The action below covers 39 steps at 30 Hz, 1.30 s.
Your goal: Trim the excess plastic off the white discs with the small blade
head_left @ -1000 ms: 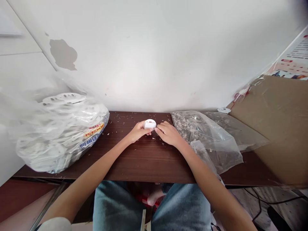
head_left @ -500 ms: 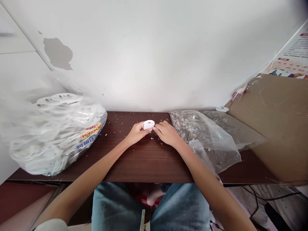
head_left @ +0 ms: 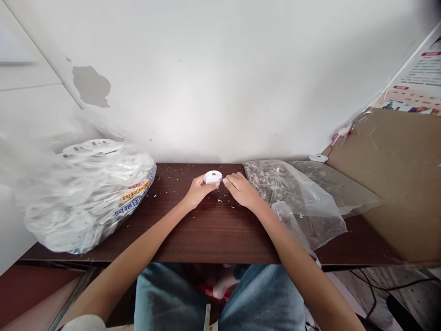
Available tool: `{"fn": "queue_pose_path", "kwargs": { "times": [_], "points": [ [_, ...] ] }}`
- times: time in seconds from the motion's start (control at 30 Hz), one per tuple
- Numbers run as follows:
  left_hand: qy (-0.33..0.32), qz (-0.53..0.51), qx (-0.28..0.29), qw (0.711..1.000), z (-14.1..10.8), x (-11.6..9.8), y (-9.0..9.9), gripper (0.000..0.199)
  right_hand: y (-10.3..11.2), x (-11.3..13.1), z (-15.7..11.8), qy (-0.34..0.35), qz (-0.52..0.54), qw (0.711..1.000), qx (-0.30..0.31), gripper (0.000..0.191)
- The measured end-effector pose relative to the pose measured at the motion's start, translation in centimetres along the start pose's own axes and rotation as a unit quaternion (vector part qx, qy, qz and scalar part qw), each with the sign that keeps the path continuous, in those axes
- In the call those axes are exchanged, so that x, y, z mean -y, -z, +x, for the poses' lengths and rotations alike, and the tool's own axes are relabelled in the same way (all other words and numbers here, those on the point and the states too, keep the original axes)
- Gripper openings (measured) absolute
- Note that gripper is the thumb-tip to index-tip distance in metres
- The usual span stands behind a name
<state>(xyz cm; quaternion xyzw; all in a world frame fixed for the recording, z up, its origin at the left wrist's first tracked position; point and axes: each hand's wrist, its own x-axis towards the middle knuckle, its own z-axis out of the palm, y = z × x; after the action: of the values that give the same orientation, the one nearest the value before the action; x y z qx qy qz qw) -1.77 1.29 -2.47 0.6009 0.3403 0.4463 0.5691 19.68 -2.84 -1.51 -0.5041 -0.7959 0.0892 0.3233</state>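
Note:
My left hand (head_left: 198, 191) is closed round a small white oval plastic part (head_left: 212, 176), thumb across its near side. The part is tilted up toward me and shows a dark rectangular slot. Just to its right, my right hand (head_left: 239, 188) has thumb and forefinger pinched together, a narrow gap away from the part. Whatever those fingertips hold, if anything, is too small to make out. Small pale scraps (head_left: 220, 200) lie scattered on the dark brown table (head_left: 213, 239) around both hands.
A big clear bag (head_left: 89, 197) stuffed with white plastic parts stands at the left. On the right lies a clear bag (head_left: 267, 181) of small greyish bits. Behind it are a white disc (head_left: 318, 158) and a cardboard sheet (head_left: 396, 174). A white wall (head_left: 213, 82) rises at the back.
My right hand has drawn slightly rightward from the white part, leaving a small gap. The left hand still holds the part, now turned a little. The whole view has shifted slightly.

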Motion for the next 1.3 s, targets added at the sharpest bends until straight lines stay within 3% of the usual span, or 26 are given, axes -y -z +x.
{"fn": "queue_pose_path", "kwargs": {
  "times": [0.17, 0.3, 0.5, 0.6, 0.67, 0.73, 0.83, 0.93, 0.97, 1.03, 1.1, 1.13, 1.2, 1.23, 1.3],
  "points": [
    [0.055, -0.108, -0.046, 0.992, 0.6, 0.4, 0.6, 0.054, 0.2, -0.2, 0.2, -0.029, 0.042, 0.998, -0.034, 0.048],
    [0.055, -0.117, -0.053, 0.990, 0.5, -0.1, 0.6, 0.056, -0.2, -0.2, 0.2, -0.056, 0.042, 0.996, -0.053, 0.048],
    [0.007, 0.021, -0.030, 0.999, 0.1, -1.2, 0.3, 0.053, -0.3, 0.0, 0.2, -0.096, 0.034, 0.989, -0.104, 0.047],
    [-0.042, 0.159, -0.009, 0.986, -0.2, -3.1, 1.4, 0.048, 0.0, -0.4, 0.3, -0.110, 0.038, 0.984, -0.136, 0.048],
    [-0.080, 0.298, 0.003, 0.951, -0.6, -5.8, 3.1, 0.044, 0.1, -0.6, 0.4, -0.112, 0.048, 0.981, -0.150, 0.048],
    [-0.090, 0.450, 0.005, 0.888, -1.2, -10.0, 5.3, 0.040, 0.1, -0.7, 0.4, -0.111, 0.051, 0.980, -0.157, 0.048],
    [-0.048, 0.595, -0.077, 0.798, -2.5, -18.1, 9.0, 0.054, -0.2, -0.4, 0.4, -0.101, 0.035, 0.982, -0.156, 0.047],
    [0.012, 0.728, -0.159, 0.667, -3.7, -25.7, 12.7, 0.069, -0.9, 0.0, 0.4, -0.087, 0.024, 0.985, -0.145, 0.047],
    [0.044, 0.762, -0.171, 0.623, -4.0, -27.5, 14.1, 0.068, -1.1, 0.2, 0.3, -0.086, 0.020, 0.986, -0.141, 0.046],
    [0.093, 0.802, -0.170, 0.566, -4.6, -29.6, 17.2, 0.059, -1.6, 0.4, 0.2, -0.086, 0.013, 0.987, -0.133, 0.046],
    [0.141, 0.807, -0.139, 0.556, -5.1, -30.0, 20.5, 0.057, -1.9, 0.5, 0.2, -0.087, 0.006, 0.988, -0.128, 0.045],
    [0.184, 0.796, -0.161, 0.553, -5.3, -29.6, 22.2, 0.056, -1.9, 0.5, 0.2, -0.087, 0.002, 0.988, -0.127, 0.045],
    [0.191, 0.767, -0.168, 0.589, -5.7, -28.5, 24.9, 0.061, -2.0, 0.5, 0.2, -0.091, -0.003, 0.988, -0.126, 0.044],
    [0.172, 0.754, -0.144, 0.617, -5.8, -28.0, 25.9, 0.065, -2.0, 0.4, 0.2, -0.094, -0.006, 0.988, -0.126, 0.044],
    [0.152, 0.740, -0.148, 0.638, -5.7, -27.4, 26.8, 0.075, -1.9, 0.3, 0.2, -0.099, -0.011, 0.987, -0.126, 0.044]
  ]
}}
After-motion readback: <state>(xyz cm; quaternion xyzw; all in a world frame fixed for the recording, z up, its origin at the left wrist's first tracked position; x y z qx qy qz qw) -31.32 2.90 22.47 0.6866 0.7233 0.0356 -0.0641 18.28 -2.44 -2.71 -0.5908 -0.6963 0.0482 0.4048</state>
